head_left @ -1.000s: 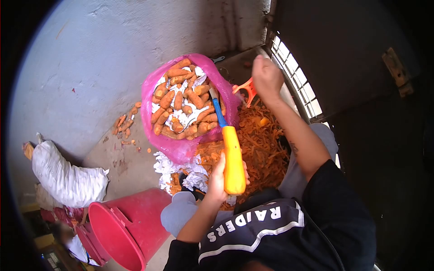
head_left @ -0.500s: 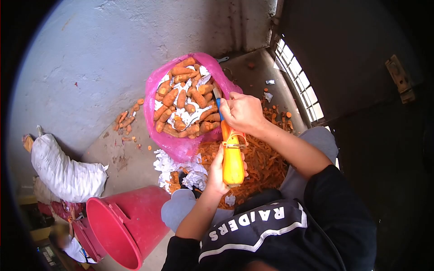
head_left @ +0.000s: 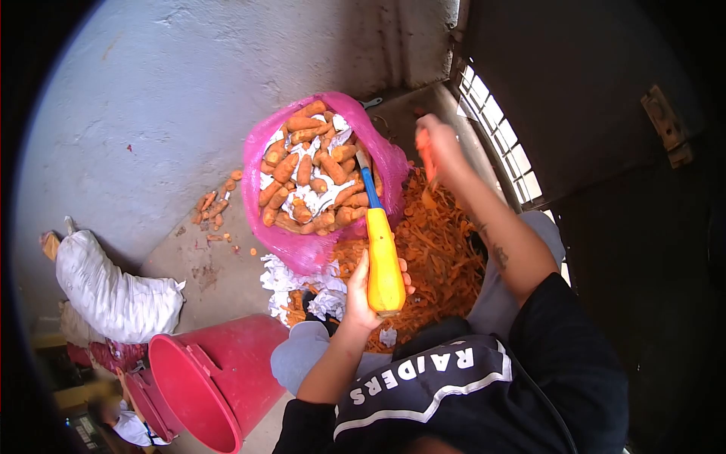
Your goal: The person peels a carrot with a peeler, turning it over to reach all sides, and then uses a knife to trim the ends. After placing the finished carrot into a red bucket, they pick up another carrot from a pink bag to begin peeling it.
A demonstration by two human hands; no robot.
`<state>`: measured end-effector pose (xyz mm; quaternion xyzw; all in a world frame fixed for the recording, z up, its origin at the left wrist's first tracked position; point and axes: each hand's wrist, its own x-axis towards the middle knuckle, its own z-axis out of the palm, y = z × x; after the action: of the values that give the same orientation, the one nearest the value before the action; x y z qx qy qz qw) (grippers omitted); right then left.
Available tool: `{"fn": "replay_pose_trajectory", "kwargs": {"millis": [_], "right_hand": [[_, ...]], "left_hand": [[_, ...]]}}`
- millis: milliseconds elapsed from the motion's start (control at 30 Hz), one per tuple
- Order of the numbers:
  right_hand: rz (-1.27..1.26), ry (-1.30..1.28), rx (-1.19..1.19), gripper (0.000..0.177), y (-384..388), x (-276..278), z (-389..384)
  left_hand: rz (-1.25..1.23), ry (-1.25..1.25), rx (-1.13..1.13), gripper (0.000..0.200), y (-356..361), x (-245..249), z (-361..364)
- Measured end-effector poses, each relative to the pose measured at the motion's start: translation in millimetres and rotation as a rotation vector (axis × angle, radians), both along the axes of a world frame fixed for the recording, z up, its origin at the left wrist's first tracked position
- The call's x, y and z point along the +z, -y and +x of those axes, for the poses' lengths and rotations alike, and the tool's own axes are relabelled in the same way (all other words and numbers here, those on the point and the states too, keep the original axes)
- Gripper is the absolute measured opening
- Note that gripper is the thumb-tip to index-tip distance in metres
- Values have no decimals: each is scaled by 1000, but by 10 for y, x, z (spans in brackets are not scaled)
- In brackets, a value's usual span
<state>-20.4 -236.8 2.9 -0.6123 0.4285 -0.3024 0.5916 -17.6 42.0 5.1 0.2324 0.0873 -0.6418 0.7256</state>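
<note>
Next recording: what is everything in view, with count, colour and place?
bag: one, pink, floor ahead
carrots: many, orange, in bag
handle: one, blue, over bag's near rim; tool unclear
peels: heap, orange, floor right of bag
carrot bits: several, orange, floor by wall
paper: scraps, white, under bag
sack: one, white, far left
bucket: one, red, lower left
left hand: grips carrot, one, yellow-orange, peeled
right hand: grips peeler, one, orange, raised above peels

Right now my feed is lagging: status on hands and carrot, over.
Left hand gripping peeled carrot. Right hand raised beside pink bag, closed on orange peeler. Peelings heaped below, nothing blocking.
</note>
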Motion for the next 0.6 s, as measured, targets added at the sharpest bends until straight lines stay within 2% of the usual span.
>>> {"fn": "replay_pose_trajectory", "kwargs": {"millis": [33,67,100,167,267,500,600], "right_hand": [[-83,-127,120,48,-97,-23,31],[-480,-278,134,48,-396,321,-40],[-718,-195,207,44,-497,283,-50],[-815,-277,352,43,-662,322,-74],[-956,-297,393,41,-803,326,-98],[-1033,-267,232,39,-871,149,-54],[-1078,-215,95,38,-747,111,10]], "left_hand": [[-30,-28,1,44,20,22,13],[-22,-8,-3,45,18,11,23],[-14,10,-6,45,21,-10,28],[11,38,-25,46,34,-56,12],[48,75,-59,48,80,-75,-13],[148,139,-69,49,55,-75,-18],[149,144,-99,48,-6,-66,-20]]}}
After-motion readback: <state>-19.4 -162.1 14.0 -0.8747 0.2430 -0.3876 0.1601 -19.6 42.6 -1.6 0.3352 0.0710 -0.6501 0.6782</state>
